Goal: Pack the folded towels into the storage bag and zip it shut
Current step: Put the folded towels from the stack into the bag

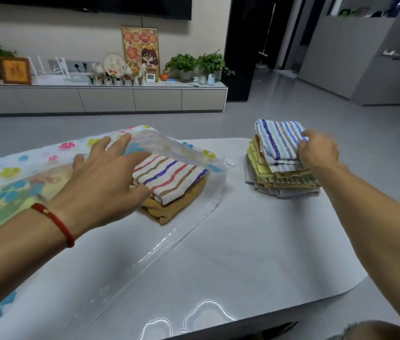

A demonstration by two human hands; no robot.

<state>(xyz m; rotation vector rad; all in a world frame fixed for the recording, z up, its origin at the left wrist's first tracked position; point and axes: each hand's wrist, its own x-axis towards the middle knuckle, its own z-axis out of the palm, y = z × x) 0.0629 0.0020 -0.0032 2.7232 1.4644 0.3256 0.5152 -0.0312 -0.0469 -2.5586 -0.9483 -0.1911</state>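
So the left hand (100, 177) is reaching out flat with its fingers spread, resting against the mouth of the storage bag (34, 168), and it's not really gripping anything, more like holding up the clear top flap (169, 146) with the backs of the fingers. The bag is lying flat across the left side of the white table (243, 253), flower print all over it, with its open end pointing toward the middle. Just inside that opening two folded towels are sitting stacked: a red-and-blue striped towel (169, 177) on top of a brown towel (176, 204), both half poking out from under the flap. Over on the right, the right hand (317, 150) is pinching the near edge of a blue striped towel (277, 138), fingers curled around the fold, and that towel is tilting up off the top of the towel pile (284, 177), which looks to be mostly yellow and grey ones. The pile is standing well apart from the bag, near the far right edge of the table. There's a red string bracelet (54, 222) on the left wrist. In the background a long TV cabinet (100, 96) is running along the wall with potted plants (196, 65) and a framed cartoon picture (140, 50) on it.
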